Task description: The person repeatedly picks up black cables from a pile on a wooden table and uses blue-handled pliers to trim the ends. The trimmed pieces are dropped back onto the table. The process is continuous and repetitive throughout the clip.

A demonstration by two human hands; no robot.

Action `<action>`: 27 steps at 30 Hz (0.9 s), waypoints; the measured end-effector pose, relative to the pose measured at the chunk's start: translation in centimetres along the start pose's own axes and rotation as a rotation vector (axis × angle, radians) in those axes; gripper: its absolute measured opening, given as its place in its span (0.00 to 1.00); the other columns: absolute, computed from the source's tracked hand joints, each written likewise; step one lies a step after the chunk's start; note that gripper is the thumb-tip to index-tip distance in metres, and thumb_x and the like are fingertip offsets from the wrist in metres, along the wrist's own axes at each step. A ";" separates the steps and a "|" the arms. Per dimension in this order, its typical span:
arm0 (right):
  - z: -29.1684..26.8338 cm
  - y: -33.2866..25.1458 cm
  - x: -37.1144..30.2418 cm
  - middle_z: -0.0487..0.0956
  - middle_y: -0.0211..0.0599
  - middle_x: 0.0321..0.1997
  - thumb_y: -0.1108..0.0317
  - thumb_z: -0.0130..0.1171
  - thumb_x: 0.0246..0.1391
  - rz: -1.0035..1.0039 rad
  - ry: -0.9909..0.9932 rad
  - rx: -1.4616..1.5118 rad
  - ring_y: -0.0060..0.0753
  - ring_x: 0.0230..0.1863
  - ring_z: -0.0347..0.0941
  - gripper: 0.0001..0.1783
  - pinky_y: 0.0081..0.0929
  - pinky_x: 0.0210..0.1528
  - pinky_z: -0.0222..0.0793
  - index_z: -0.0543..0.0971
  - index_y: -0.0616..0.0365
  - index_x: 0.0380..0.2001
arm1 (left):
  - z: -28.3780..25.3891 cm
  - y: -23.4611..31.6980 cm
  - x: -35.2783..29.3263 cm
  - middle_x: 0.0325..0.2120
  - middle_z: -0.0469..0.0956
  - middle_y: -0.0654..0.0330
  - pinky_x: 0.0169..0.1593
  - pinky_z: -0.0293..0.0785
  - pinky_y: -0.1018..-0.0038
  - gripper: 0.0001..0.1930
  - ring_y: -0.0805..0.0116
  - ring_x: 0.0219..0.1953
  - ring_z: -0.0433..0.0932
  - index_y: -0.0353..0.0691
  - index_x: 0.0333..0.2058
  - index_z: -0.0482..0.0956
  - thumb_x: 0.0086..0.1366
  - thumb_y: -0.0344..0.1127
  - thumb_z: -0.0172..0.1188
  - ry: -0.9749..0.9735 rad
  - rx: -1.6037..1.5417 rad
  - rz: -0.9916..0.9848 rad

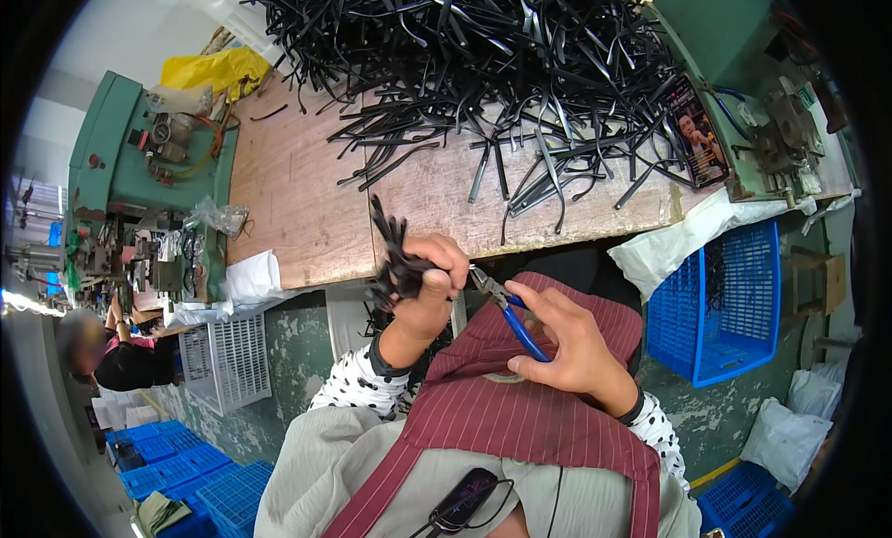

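Note:
A bundle of black eyeglass temples [392,245] is gripped in my left hand [429,282], its curved tips sticking up past my fingers. My right hand [583,352] has its fingers and thumb around a pair of pliers [526,334] with blue handles. The metal jaws of the pliers are close to my left fingers, just off the front edge of the bench; I cannot tell whether they touch a piece there. Beyond my hands lies a large heap of black eyeglass temples [465,64], spread over the wooden bench [293,185].
Green machines [139,157] stand at the left, with another green machine [725,36] at the right. A phone-like screen [697,134] leans beside it. A blue crate [734,306] and a white crate [228,361] sit below bench height. Another person [130,352] is at far left.

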State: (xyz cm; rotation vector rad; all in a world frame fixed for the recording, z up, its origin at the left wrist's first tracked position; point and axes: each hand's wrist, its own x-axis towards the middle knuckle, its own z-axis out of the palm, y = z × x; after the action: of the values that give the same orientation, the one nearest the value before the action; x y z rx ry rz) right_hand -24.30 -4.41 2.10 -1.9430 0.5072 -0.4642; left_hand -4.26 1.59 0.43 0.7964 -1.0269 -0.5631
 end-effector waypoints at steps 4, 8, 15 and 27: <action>-0.4 0.1 -0.2 0.73 0.37 0.29 0.68 0.72 0.35 0.073 -0.047 0.007 0.36 0.28 0.74 0.45 0.30 0.32 0.73 0.69 0.52 0.62 | 0.8 0.3 -0.5 0.17 0.68 0.60 0.24 0.62 0.77 0.17 0.74 0.17 0.61 0.39 0.36 0.66 0.69 0.48 0.55 0.075 0.145 -0.059; -0.2 0.0 -0.4 0.73 0.37 0.28 0.69 0.71 0.38 0.145 -0.061 0.047 0.34 0.25 0.73 0.43 0.30 0.30 0.73 0.69 0.52 0.62 | 0.5 0.4 0.1 0.20 0.67 0.62 0.27 0.66 0.77 0.14 0.77 0.17 0.61 0.42 0.38 0.67 0.75 0.47 0.45 0.261 -0.215 -0.404; -0.1 0.6 -0.7 0.74 0.38 0.30 0.67 0.71 0.39 0.143 -0.027 0.015 0.35 0.27 0.74 0.43 0.31 0.32 0.74 0.69 0.52 0.63 | -1.4 -2.0 3.1 0.34 0.83 0.56 0.38 0.73 0.78 0.07 0.76 0.32 0.77 0.36 0.41 0.75 0.66 0.31 0.56 0.186 0.121 -0.482; -0.1 1.0 -1.3 0.74 0.39 0.33 0.63 0.72 0.38 0.125 0.003 -0.059 0.40 0.33 0.76 0.45 0.35 0.38 0.75 0.67 0.52 0.63 | -0.6 -8.3 10.8 0.35 0.80 0.43 0.41 0.77 0.55 0.15 0.43 0.37 0.80 0.33 0.34 0.81 0.53 0.39 0.66 -0.432 1.549 -0.491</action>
State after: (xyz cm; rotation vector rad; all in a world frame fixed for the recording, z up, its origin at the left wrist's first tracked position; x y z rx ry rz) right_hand -25.62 -4.19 1.12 -1.9536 0.6468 -0.3758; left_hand 0.45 -11.17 -0.73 2.4063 -1.6404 -0.2469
